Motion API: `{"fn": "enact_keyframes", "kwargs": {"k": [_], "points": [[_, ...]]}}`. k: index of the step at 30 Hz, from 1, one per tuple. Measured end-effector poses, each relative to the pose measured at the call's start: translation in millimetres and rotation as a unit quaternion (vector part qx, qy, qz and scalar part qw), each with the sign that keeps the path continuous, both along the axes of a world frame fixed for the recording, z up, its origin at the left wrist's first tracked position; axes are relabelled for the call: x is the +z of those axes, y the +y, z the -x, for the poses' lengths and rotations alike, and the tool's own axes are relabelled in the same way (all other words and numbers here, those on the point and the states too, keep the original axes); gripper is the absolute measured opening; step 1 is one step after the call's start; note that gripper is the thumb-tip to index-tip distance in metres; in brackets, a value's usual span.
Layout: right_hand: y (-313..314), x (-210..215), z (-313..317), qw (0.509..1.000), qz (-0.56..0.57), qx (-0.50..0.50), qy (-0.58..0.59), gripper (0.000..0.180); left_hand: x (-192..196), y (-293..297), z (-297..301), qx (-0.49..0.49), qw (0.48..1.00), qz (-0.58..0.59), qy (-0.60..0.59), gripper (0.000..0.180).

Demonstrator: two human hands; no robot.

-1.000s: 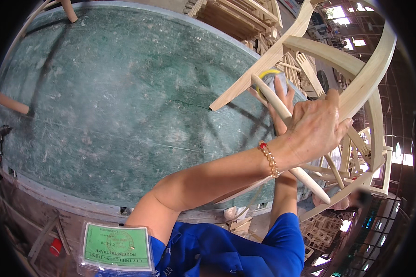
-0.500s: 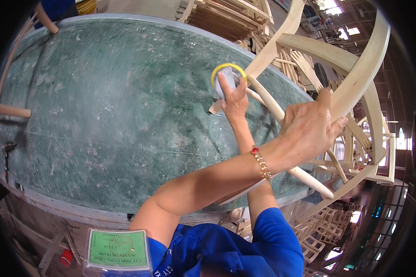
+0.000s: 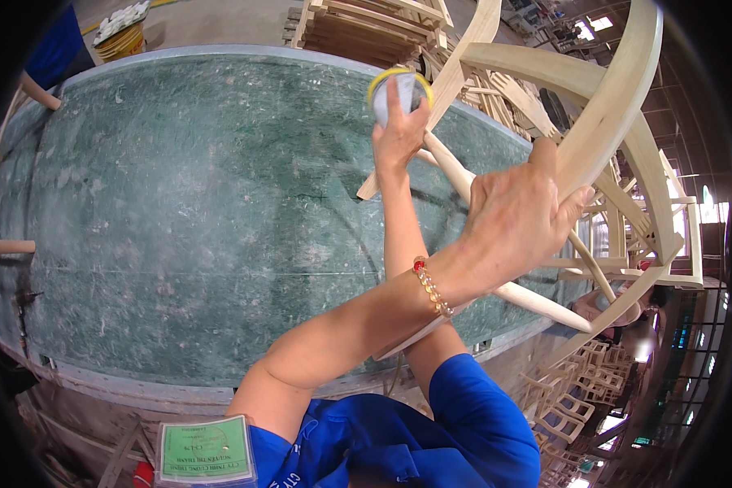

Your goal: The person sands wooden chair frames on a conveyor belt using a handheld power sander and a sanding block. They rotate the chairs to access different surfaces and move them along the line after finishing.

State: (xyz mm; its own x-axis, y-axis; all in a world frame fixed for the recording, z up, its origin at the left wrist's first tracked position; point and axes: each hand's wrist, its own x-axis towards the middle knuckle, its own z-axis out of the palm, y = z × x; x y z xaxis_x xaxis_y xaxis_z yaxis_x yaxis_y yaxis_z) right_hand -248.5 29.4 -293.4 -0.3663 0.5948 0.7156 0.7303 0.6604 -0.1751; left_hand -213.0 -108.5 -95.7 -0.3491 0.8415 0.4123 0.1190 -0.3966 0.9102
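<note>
A pale wooden chair frame (image 3: pixel 614 114) stands tilted at the right of the green workbench, its curved parts rising toward the upper right. My left hand (image 3: pixel 520 220), a beaded bracelet on its wrist, crosses over my right arm and is wrapped round a thick curved part of the frame. Farther off, my right hand (image 3: pixel 403 134) grips a round sander (image 3: pixel 381 102) with a grey body and a yellow rim. The sander is beside a flat wooden part of the frame; its underside is hidden, so I cannot tell whether it touches.
The scuffed green workbench top (image 3: pixel 179 203) has a grey edge. Round wooden legs (image 3: pixel 6 246) jut in at its left. Stacked wooden pieces (image 3: pixel 366 28) lie beyond the far edge, and more chair frames (image 3: pixel 573 411) stand at the lower right. Someone in blue (image 3: pixel 59 45) is at the far left.
My right hand has moved the sander farther away along the frame. My left hand keeps its hold; it and the chair frame appear slightly farther left as the view shifts.
</note>
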Motion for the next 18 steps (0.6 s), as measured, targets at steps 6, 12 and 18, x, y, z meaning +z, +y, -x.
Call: {"fn": "enact_keyframes", "kwargs": {"k": [6,12,18], "points": [[-43.2,-40.5,-35.8,0.998,0.050,0.007,-0.045,0.086,0.4,4.0,2.8,0.011,1.000,-0.021,-0.017,0.038],[-45.2,-26.5,-108.5,0.980,0.043,0.024,-0.193,0.091,-0.8,5.7,3.6,0.004,1.000,-0.004,-0.014,0.039],[-34.8,41.5,-150.9,0.937,0.110,0.053,-0.327,0.082,-1.1,-1.5,4.0,-0.018,1.000,-0.004,-0.012,0.040]]}}
